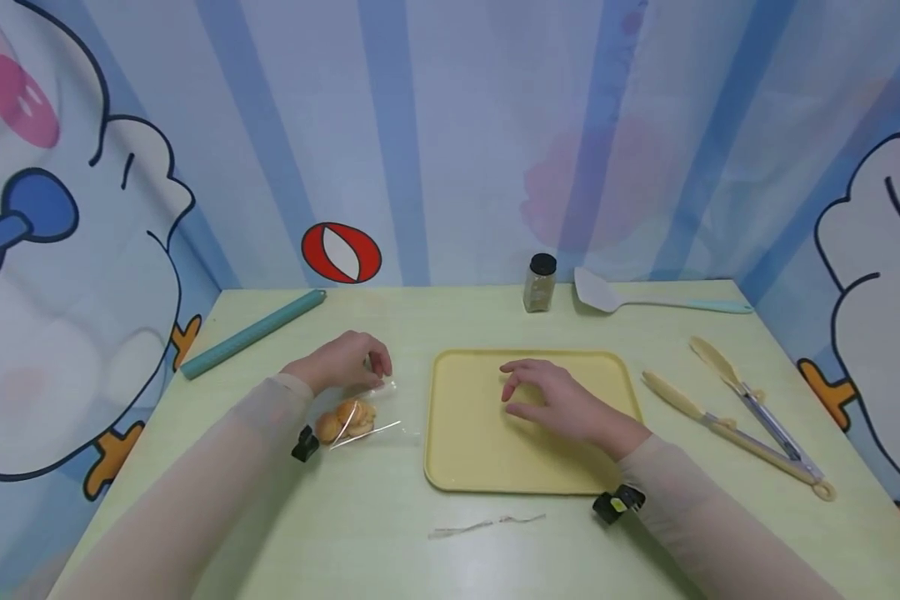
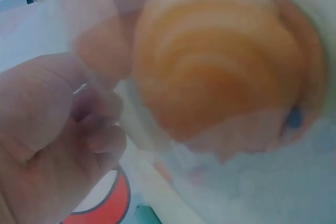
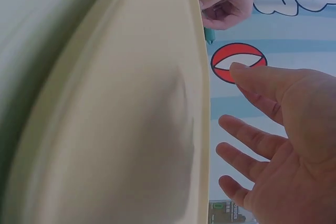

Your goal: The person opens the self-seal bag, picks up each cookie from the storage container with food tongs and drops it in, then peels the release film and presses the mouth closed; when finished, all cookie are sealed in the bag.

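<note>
A clear plastic bag [image 1: 390, 433] with several small golden bread rolls [image 1: 354, 417] inside is at the middle left of the table. My left hand [image 1: 348, 362] pinches the bag's top edge between thumb and fingers. Close up in the left wrist view, a roll [image 2: 215, 72] with a swirled top shows through the film beside the curled fingers. My right hand [image 1: 551, 400] hovers over a yellow tray [image 1: 465, 475], its fingers spread and loosely bent, holding nothing. The right wrist view shows those parted fingers [image 3: 252, 135] beside the tray's rim.
A teal rolling pin [image 1: 251, 335] lies at the back left. Farther back stand a black-capped spice jar [image 1: 539, 287] and a spatula [image 1: 603, 293]. Tongs [image 1: 742, 433] lie spread at the right. Thin twist ties [image 1: 487, 525] rest in front of the tray.
</note>
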A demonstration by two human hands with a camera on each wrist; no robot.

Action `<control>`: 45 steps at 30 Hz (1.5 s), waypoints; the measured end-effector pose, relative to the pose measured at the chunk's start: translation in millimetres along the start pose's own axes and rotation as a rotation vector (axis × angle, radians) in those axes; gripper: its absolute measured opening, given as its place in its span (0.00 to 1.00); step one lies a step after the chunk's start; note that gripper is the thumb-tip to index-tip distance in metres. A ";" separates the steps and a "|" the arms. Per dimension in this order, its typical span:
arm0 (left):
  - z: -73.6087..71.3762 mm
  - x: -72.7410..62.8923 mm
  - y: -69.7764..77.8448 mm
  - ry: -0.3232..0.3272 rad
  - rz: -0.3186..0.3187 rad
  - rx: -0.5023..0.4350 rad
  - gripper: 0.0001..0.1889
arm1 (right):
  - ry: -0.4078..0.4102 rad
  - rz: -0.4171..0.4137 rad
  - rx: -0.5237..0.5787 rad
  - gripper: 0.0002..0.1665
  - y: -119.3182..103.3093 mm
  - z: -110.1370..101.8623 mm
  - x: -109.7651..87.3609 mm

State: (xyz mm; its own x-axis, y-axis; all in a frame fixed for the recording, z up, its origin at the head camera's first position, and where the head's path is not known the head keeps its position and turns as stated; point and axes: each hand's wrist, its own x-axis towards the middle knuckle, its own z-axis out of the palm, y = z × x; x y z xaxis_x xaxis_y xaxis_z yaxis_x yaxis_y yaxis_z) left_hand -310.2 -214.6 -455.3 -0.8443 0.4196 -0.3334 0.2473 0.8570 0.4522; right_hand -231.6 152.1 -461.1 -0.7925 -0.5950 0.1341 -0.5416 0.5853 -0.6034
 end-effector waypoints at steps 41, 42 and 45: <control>-20.3 -68.4 -67.2 0.180 -0.084 -0.196 0.06 | -0.116 -0.015 0.089 0.13 -60.5 49.8 98.4; -20.0 -71.0 -68.5 0.178 -0.094 -0.204 0.07 | -0.127 -0.005 0.097 0.13 -61.1 52.7 101.8; -18.0 -77.1 -71.0 0.175 -0.106 -0.226 0.08 | -0.149 0.015 0.115 0.14 -62.2 62.3 111.9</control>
State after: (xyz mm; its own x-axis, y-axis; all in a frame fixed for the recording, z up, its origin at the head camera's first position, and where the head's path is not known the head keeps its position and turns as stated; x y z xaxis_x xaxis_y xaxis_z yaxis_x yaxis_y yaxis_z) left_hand -271.2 -313.2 -446.9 -0.9337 0.2562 -0.2501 0.0575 0.7968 0.6016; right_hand -269.1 14.8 -457.6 -0.7455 -0.6664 0.0120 -0.4874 0.5328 -0.6917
